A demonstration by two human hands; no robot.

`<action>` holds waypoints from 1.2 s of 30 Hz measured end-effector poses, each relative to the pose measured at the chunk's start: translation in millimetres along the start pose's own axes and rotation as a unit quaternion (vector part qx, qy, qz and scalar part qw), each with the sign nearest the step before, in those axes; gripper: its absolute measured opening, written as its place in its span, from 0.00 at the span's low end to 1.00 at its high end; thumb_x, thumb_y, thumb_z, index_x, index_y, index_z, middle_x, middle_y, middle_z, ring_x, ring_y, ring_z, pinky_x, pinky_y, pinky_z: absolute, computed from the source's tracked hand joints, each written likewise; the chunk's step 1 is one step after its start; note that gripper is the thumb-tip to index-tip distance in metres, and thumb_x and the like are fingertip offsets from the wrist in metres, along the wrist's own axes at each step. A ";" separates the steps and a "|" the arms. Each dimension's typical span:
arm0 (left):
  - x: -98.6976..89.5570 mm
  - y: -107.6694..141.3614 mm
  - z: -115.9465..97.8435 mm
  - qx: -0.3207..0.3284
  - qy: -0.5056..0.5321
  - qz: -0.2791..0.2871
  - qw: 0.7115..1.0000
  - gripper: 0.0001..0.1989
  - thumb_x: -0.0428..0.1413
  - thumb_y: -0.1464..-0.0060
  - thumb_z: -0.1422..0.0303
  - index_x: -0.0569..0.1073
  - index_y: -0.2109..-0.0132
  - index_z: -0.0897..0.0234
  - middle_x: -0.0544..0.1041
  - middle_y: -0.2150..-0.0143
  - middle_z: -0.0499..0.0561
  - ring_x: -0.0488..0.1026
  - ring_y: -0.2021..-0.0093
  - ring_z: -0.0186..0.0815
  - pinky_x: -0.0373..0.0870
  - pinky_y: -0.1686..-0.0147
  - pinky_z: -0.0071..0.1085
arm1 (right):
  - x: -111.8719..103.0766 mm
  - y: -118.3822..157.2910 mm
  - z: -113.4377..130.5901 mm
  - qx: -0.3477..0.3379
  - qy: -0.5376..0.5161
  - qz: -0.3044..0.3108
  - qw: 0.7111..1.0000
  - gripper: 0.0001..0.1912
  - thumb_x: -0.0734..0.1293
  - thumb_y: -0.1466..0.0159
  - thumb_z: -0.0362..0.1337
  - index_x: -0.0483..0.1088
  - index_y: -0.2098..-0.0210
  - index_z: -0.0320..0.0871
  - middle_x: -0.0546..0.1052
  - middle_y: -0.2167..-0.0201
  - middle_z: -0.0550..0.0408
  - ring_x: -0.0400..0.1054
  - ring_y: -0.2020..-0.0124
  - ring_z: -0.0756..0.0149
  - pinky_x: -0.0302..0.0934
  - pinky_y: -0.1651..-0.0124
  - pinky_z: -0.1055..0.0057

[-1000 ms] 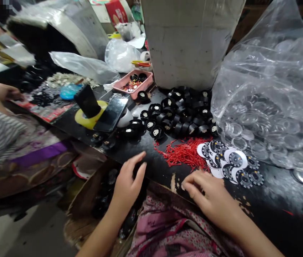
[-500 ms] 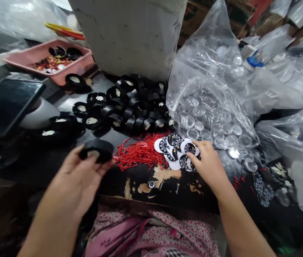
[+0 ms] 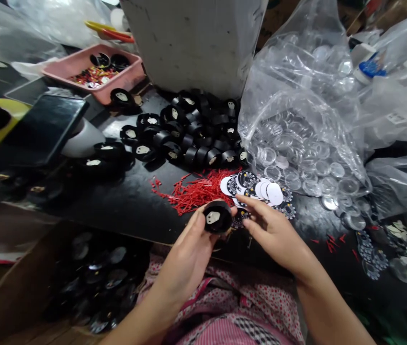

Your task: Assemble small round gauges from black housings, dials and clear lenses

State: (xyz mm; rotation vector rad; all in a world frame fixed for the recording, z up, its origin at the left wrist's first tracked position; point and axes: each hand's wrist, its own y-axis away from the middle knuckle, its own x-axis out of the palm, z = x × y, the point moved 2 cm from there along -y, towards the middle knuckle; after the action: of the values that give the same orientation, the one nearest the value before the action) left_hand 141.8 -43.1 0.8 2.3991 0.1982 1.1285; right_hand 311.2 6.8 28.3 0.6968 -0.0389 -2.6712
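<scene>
While the left hand (image 3: 189,247) grips a black round case (image 3: 223,219) between thumb and fingers, the right hand (image 3: 275,235) hovers just beside it, empty-looking, with thumb and forefinger spread apart. The case is held above the front edge of a dark counter (image 3: 124,211), near the middle of the view, tilted so its open side and a pale inner plate face the wearer. Whether the right fingertips touch the case cannot be told.

Just beyond the right hand lies an overlapping pile of dial discs (image 3: 248,180), some showing black-and-white printing, others plain white. Touching the pile on its left is a heap of thin red slivers (image 3: 203,189). Behind these sits a crowd of similar black cases (image 3: 192,134). To their right, a clear plastic bag (image 3: 293,76) spills transparent round covers (image 3: 297,148). Farther left are a pink tray (image 3: 55,73) of small parts and a leaning smartphone (image 3: 41,132). Below the counter, at lower left, a brown-walled box (image 3: 13,282) holds shiny dark round pieces (image 3: 94,275).
</scene>
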 end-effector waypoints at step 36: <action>-33.7 16.5 3.1 0.044 -0.260 -0.038 0.964 0.14 0.60 0.43 0.66 0.77 0.49 0.57 0.80 0.48 0.53 0.76 0.46 0.44 0.66 0.41 0.40 | 28.5 10.4 9.0 -0.012 0.100 0.033 0.994 0.09 0.62 0.32 0.36 0.73 0.55 0.46 0.80 0.56 0.52 0.72 0.56 0.60 0.61 0.52 0.60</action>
State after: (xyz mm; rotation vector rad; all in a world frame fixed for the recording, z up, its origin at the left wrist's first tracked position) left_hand 121.1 -69.6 -16.2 2.6454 0.1615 0.4327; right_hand 287.6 -13.9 24.2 0.9358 0.0247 -2.5218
